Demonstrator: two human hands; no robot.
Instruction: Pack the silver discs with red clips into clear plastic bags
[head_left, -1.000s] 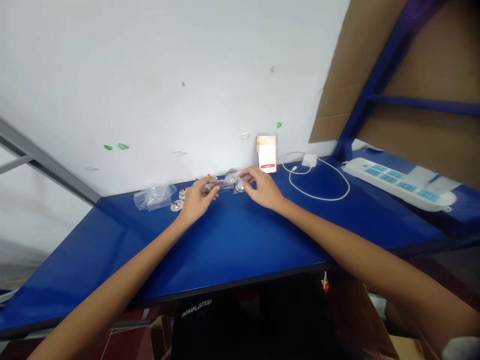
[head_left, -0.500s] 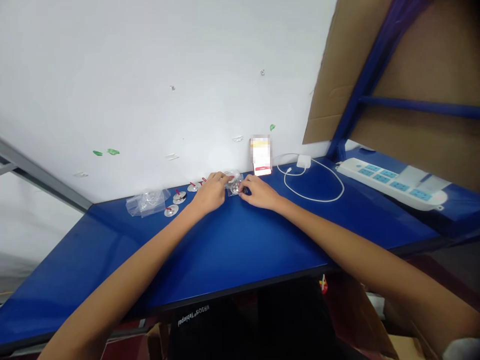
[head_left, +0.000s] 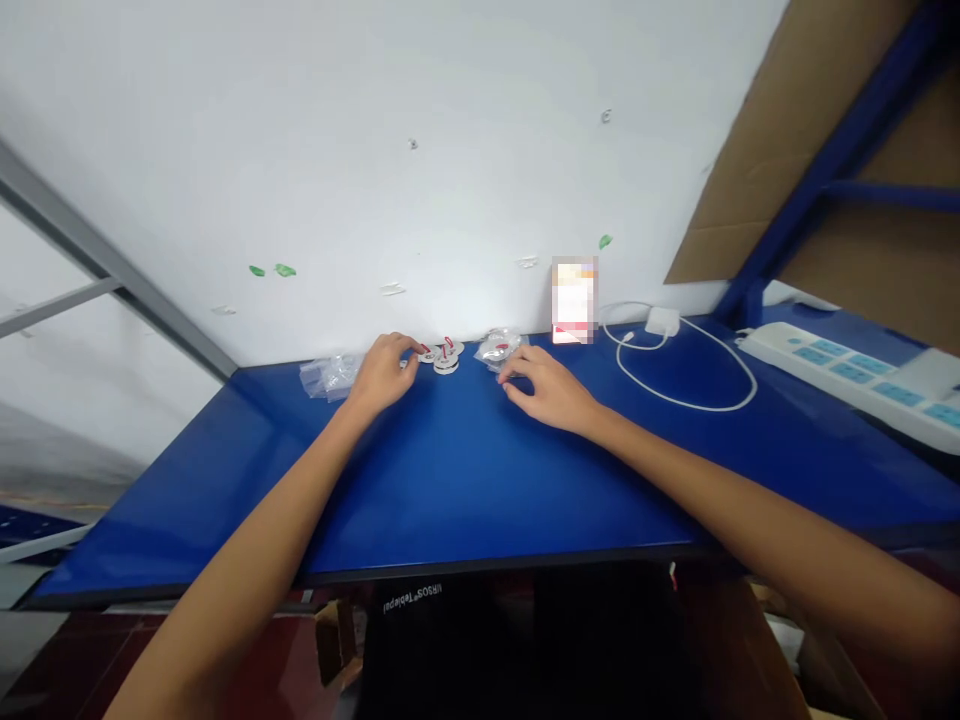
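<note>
Small round silvery-white discs with red loops (head_left: 448,354) lie grouped on the blue table by the wall. My left hand (head_left: 384,374) is at their left side, index finger stretched to a disc and thumb apart. Whether that fingertip touches or hovers over the disc I cannot tell. A clear plastic bag (head_left: 491,352) with a round disc inside lies to the right of the group. Beside it rests my right hand (head_left: 551,388), fingers loosely curved and apart from the thumb, with nothing visible between them.
Crumpled clear plastic bags (head_left: 326,377) lie left of my left hand. A lit phone (head_left: 574,300) leans on the white wall. To the right are a white charger (head_left: 662,320) with its looped cable and a white power strip (head_left: 855,370). The table's dark front edge (head_left: 495,565) runs nearest me.
My left hand has left the plastic bag and moved left to the discs, which now sit closer together. My right hand has loosened from the bag. The view has turned left.
</note>
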